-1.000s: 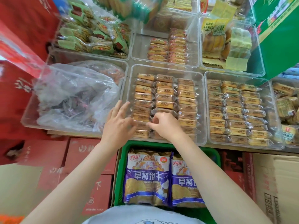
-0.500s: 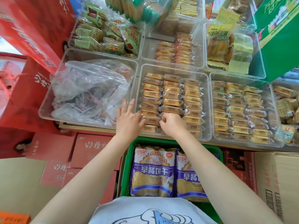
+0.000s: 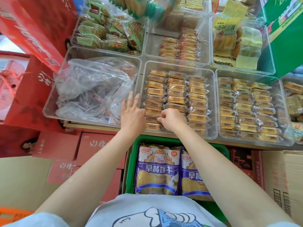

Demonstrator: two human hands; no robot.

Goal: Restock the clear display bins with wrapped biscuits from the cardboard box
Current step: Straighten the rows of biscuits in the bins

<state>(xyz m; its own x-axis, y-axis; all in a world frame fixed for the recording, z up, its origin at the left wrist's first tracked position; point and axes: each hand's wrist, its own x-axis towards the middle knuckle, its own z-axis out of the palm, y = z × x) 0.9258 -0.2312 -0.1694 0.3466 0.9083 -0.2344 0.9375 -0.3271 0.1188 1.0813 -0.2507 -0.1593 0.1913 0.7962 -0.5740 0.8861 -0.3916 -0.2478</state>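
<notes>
At centre of the counter (image 3: 101, 126), the clear rectangular plastic display bin (image 3: 212, 102) holds three columns of small clear-wrapped tan biscuits (image 3: 176, 91), packed in neat rows. Both hands sit at its near-left corner, approx 7 o'clock of the bin.

Left hand (image 3: 132, 114): fingers straight & spread, laid over the bin's left wall, fingertips pointing to 12 o'clock; palm next to the left biscuit column. Holds nothing.

Right hand (image 3: 172, 118): fingers curled down, pinching a wrapped biscuit at the near end of the middle column; which packet exactly, can't tell, knuckles cover it.

Other bins: at 9 o'clock, a clear bin w/ crumpled transparent plastic bag (image 3: 95, 89) inside. At 3 o'clock, a second clear bin of similar wrapped biscuits (image 3: 246, 108), also three columns. At 12 o'clock, a clear bin w/ orange-wrapped snacks (image 3: 180, 48), partly filled.

Below counter edge, 6 o'clock: green plastic crate (image 3: 131, 169) w/ two purple-and-white biscuit bags (image 3: 157, 169) side by side. Brown cardboard box (image 3: 285, 177) at 4 o'clock, flap open, contents not visible. Red cartons (image 3: 96, 145) stacked at 8 o'clock.
</notes>
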